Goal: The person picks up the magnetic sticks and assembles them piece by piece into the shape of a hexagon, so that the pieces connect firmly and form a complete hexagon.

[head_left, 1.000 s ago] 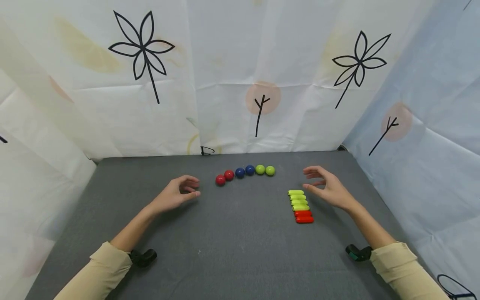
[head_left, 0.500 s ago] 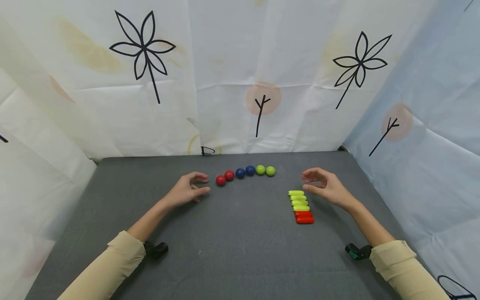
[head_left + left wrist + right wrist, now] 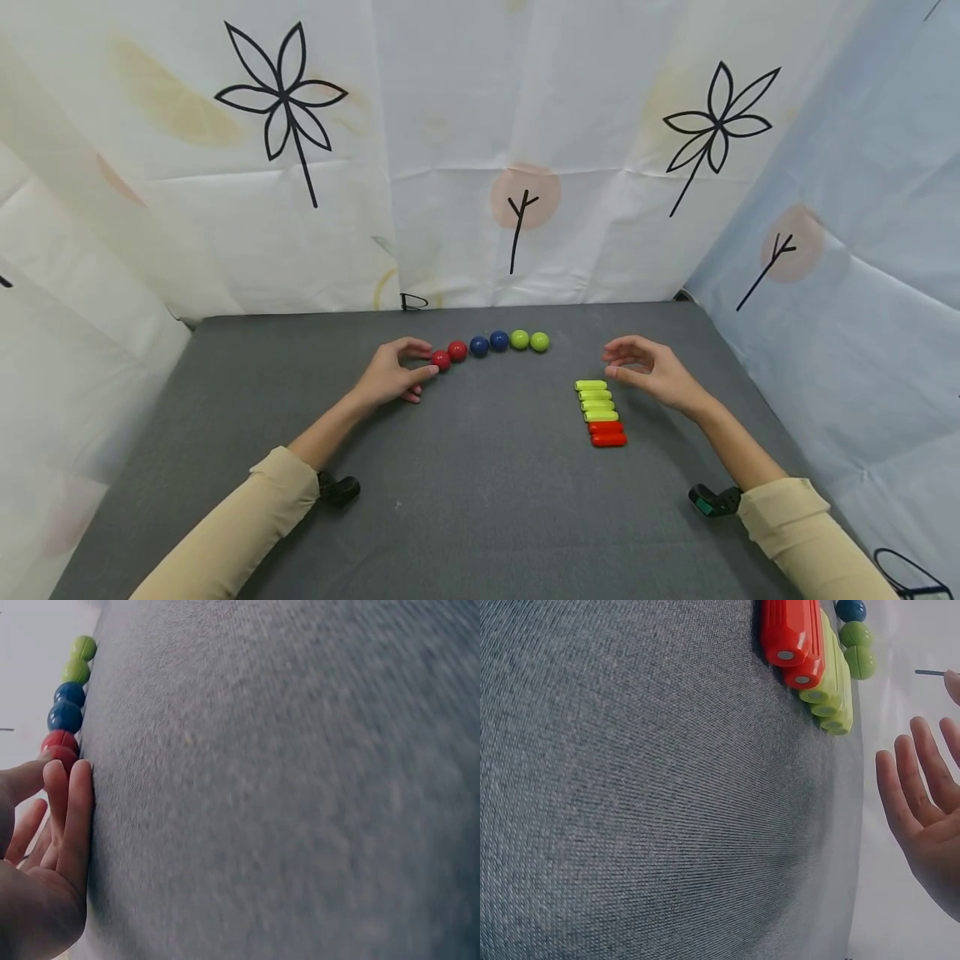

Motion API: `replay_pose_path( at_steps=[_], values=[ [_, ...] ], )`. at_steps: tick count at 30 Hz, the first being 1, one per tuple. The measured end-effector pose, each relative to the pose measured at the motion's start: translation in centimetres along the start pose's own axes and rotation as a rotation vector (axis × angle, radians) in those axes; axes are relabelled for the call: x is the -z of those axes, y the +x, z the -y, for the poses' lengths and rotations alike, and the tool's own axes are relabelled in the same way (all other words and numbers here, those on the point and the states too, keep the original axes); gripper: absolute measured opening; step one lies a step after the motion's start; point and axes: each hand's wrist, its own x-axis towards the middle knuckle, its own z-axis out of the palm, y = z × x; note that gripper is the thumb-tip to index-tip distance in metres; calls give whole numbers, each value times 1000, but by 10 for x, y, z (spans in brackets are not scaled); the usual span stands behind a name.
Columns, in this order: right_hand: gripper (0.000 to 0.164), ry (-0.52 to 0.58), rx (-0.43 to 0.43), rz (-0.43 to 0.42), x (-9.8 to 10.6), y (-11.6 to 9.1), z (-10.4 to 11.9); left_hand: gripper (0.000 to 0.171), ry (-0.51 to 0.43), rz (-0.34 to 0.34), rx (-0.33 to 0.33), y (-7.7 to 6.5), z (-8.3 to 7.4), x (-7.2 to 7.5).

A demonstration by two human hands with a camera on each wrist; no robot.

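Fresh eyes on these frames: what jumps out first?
Probably the row of coloured balls near the far edge of the gray table, the left hand at its red end. Then the yellow and red sticks lined up by the right hand. Behind, bold black flower outlines on the white backdrop.

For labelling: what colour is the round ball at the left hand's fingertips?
Glossy red ball; head view shows it best.

Row of round red, blue and lime plastic-looking balls [image 3: 499, 340]: smooth, glossy. Short lime-yellow and red ridged rods [image 3: 601, 417]: shiny, plastic by look. Grey tabletop cloth [image 3: 480, 483]: matt, rough ribbed weave. White printed backdrop sheet [image 3: 450, 233]: creased fabric. Beige sleeves [image 3: 232, 525]: matt cloth.
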Motion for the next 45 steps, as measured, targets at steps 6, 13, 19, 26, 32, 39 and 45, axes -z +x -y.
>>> replay_pose_path(
  at_steps=[6, 13, 19, 26, 32, 39, 45],
  values=[
    [37, 0, -25, 12, 2, -1, 0, 49, -18, -54, -12, 5, -2, -8],
    [41, -11, -41, 4, 2, 1, -2, 46, -15, -97, -29, 4, -8, -14],
    [40, -25, -59, 0, 3, 0, -4, 46, -16, -114, -21, 2, -6, -15],
    [42, -22, -84, -4, 4, -3, -4, 48, -23, -104, 7, -6, -3, -13],
    [42, -19, -85, -4, 5, -5, -3, 48, 0, -70, 28, -20, -2, -11],
    [42, -8, -103, 20, 5, -6, -3, 45, 17, -56, 38, -42, -5, -12],
    [44, 9, -107, 41, 4, -6, -5, 45, 23, -20, 52, -67, -9, -17]
  ],
)
